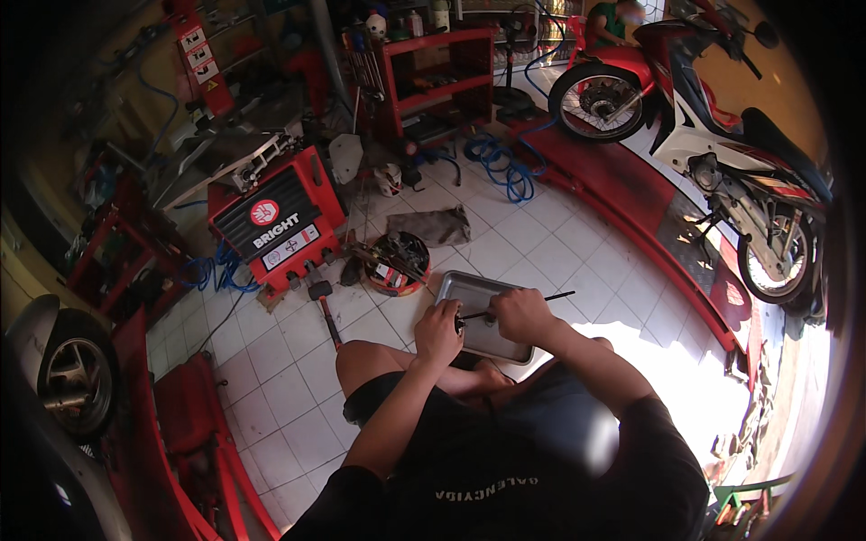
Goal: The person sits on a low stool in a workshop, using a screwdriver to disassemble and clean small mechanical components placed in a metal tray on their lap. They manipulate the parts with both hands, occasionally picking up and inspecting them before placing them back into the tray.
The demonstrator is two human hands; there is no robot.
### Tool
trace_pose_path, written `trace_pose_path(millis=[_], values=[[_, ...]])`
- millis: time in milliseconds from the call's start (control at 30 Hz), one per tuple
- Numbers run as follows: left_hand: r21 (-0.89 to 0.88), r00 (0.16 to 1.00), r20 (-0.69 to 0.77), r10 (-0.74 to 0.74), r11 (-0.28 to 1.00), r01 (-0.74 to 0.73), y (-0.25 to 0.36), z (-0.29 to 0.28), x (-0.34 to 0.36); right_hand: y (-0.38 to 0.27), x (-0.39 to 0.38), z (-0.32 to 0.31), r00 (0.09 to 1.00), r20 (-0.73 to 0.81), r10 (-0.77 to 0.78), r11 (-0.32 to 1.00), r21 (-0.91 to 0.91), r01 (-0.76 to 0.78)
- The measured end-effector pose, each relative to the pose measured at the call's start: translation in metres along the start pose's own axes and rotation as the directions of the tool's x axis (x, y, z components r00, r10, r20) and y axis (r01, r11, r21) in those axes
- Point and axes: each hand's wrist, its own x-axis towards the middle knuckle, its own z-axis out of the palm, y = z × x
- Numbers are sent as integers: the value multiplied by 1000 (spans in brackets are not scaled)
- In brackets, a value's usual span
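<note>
Both hands are held close together over a grey metal tray [466,290] on the tiled floor before my crossed legs. My left hand [439,332] is closed round a small dark part [459,325], most of it hidden by the fingers. Wrapped in a fist, my right hand [526,317] grips a thin dark rod-like tool [561,295]. One end of this tool sticks out to the right, and the other reaches toward the part in my left hand. Whether its tip touches the part is too small to tell.
Beyond the tray stand a round container of tools [397,263] and a grey rag [428,227]. A red machine [280,221] with a pedal is at left. A motorcycle [722,153] rests on a red lift [622,212] at right. Blue hose [505,167] lies coiled behind.
</note>
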Motion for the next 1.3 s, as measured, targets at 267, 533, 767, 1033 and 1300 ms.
trace_pose_path(millis=[267, 533, 767, 1033, 1300], values=[[27, 1000, -7, -15, 1000, 15, -4, -1, -1, -15, 3, -16, 1000, 20, 0, 1000, -21, 0], [-55, 995, 24, -100, 993, 101, -5, 1, -2, -20, 6, -23, 999, 30, 36, 999, 10, -36], [-194, 994, 34, -100, 975, 105, 10, 14, -13, -12, -12, 13, 987, -99, 123, 834, 550, -49], [-320, 995, -95, 11, 947, -41, 16, 20, -47, -51, -29, 52, 962, -151, 229, 800, 592, -97], [-287, 998, -64, 18, 957, -36, 56, -6, -27, -44, -50, 31, 929, -184, 321, 763, 632, -139]])
